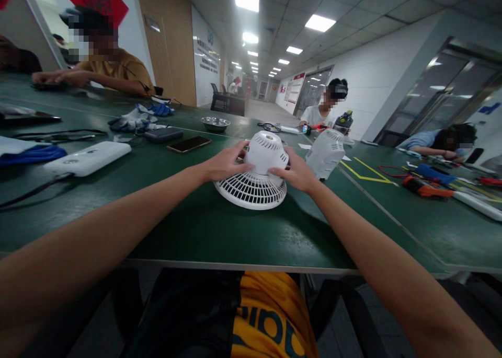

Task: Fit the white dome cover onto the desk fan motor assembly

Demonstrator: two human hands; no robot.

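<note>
A white fan head (266, 151) with a slotted round grille is in the middle of the green table, grille side down and motor housing up. My left hand (229, 162) grips the housing from the left, its thumb across the front. From the right, my right hand (296, 170) holds the same housing, with its thumb on the front too. Just beyond my right hand stands a white plastic part (326, 153) with vent slots.
On the green table (235, 238) lie a black phone (189, 144), a metal bowl (215, 124), a white power bank (88, 158), gloves (137, 120) and cables to the left. An orange and black tool (427, 187) lies right. Several people sit around the table.
</note>
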